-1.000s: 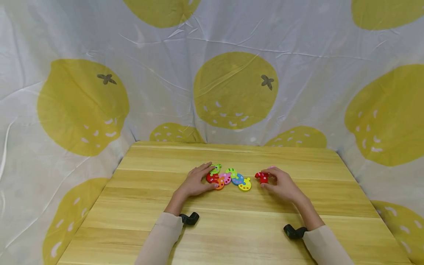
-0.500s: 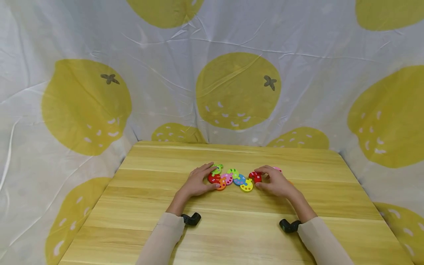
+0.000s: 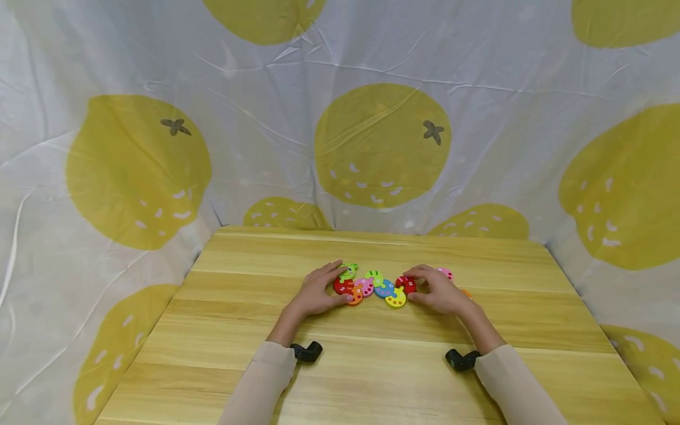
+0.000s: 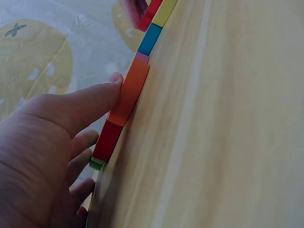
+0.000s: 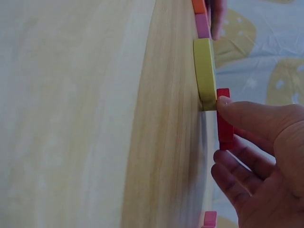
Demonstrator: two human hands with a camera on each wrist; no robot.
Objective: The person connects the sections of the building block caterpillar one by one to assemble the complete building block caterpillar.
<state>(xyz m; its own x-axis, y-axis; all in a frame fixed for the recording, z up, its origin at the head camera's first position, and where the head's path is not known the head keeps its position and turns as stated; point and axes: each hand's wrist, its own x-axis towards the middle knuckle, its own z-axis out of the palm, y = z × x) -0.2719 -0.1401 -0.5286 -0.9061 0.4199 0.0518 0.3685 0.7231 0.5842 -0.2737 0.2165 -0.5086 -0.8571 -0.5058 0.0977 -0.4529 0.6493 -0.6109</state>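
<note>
A caterpillar puzzle of numbered wooden pieces runs across the table, from the green head (image 3: 349, 271) to the yellow piece (image 3: 395, 298). My left hand (image 3: 317, 290) holds its left end. The thumb lies against the orange piece (image 4: 130, 95), and the fingers are at the head and the red piece (image 4: 107, 141) beside it. Between thumb and fingers, my right hand (image 3: 438, 290) pinches a second red piece (image 5: 224, 123), numbered 8. It is just above table level, against or slightly over the yellow piece's edge; whether they interlock I cannot tell.
A loose pink piece (image 3: 446, 273) lies behind the right hand. An orange piece (image 3: 467, 294) peeks out beside the right wrist, mostly hidden. The wooden table (image 3: 372, 378) meets a lemon-print cloth (image 3: 265, 141) at its back and sides.
My right hand has carried the red 8 piece leftward to the yellow end of the caterpillar. The pink and orange loose pieces are more exposed. My left hand stays at the head end.
</note>
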